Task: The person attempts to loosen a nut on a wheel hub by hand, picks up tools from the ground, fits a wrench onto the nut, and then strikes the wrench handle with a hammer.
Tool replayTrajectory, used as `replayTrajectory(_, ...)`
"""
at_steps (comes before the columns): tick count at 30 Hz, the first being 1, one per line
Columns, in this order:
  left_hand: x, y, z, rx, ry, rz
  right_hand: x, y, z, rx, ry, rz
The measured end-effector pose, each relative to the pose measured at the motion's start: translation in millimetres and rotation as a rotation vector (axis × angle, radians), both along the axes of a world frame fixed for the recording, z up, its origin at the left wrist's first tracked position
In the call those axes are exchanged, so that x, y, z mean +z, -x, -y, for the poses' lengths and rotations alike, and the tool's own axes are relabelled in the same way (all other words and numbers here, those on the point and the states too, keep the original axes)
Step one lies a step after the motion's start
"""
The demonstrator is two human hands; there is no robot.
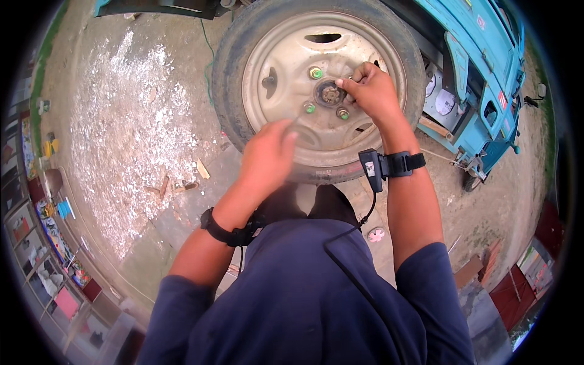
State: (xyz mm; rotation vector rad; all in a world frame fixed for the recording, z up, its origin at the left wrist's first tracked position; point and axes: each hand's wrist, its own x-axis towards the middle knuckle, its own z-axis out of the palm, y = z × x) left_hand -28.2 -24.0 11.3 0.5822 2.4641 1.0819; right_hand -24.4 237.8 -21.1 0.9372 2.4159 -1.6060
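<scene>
A wheel (283, 125) with a beige, dirty steel rim and a black tyre (230, 79) stands before me. Around its dark centre hub (330, 94) sit green-marked wheel nuts: one at the upper left (316, 73), one at the lower left (309, 107) and one at the lower right (343, 114). My right hand (372, 91) is closed beside the hub on its upper right, thumb and curled fingers together; what they pinch is hidden. My left hand (267, 152), smeared by motion, hovers over the rim's lower left, and its fingers are unclear.
A light-blue vehicle (480, 79) fills the upper right. White flaky residue (131, 121) covers the ground to the left, beside a few wood scraps (202, 169). A thin green cord (208, 55) runs down left of the tyre. Boards (490, 258) lie at the lower right.
</scene>
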Motion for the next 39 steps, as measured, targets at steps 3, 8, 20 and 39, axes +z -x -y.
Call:
replayTrajectory(3, 2.7, -2.4, -1.8, -0.01, -0.004, -0.01, -1.3, -8.4, 4.6, -0.091, 0.163, -0.122)
replayTrajectory(8, 15.8, -3.4, 0.0, -0.025, 0.043, -0.013, -16.1, -30.0, 15.4, -0.037, 0.102, -0.277)
replayTrajectory(20, 14.0, -16.8, -0.4, -0.026, 0.052, -0.014, -4.5, -19.6, -4.5, 0.443, -0.69, -0.404)
replayTrajectory(39, 7.4, -21.5, 0.0, 0.005, 0.095, -0.024, 2.2, -18.5, -0.4, 0.515, -0.63, -0.319)
